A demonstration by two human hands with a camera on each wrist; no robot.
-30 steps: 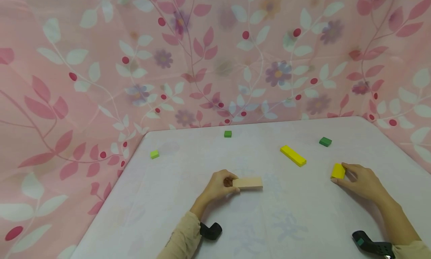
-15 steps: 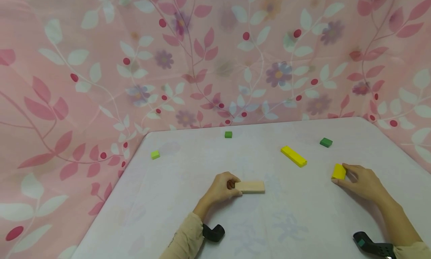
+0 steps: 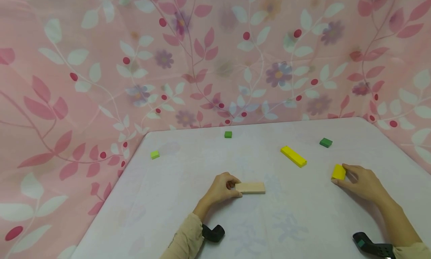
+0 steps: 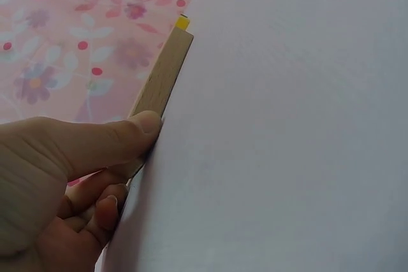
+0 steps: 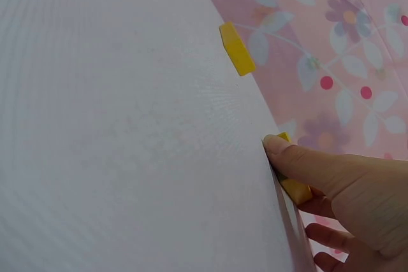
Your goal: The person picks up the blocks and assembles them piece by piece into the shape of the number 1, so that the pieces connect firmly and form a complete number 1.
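Note:
Near the middle of the table, my left hand (image 3: 222, 188) pinches the left end of a plain wooden block (image 3: 250, 188), thumb on the near side. The left wrist view shows the thumb pressed along the side of that wooden block (image 4: 164, 71). At the right, my right hand (image 3: 363, 180) grips a short yellow block (image 3: 338, 172) between thumb and fingers. In the right wrist view the thumb covers part of this yellow block (image 5: 296, 189). A long yellow block (image 3: 293, 156) lies slantwise between and beyond the two hands.
Toward the back lie three small blocks: a lime one (image 3: 155, 154) at left, a green one (image 3: 228, 134) in the middle and a dark green one (image 3: 325, 142) at right. A pink floral curtain (image 3: 215, 64) hangs behind the white-covered table (image 3: 151, 206).
My left hand has come slightly nearer and to the right with the wooden block, then stayed put. The right hand and its yellow block have hardly moved.

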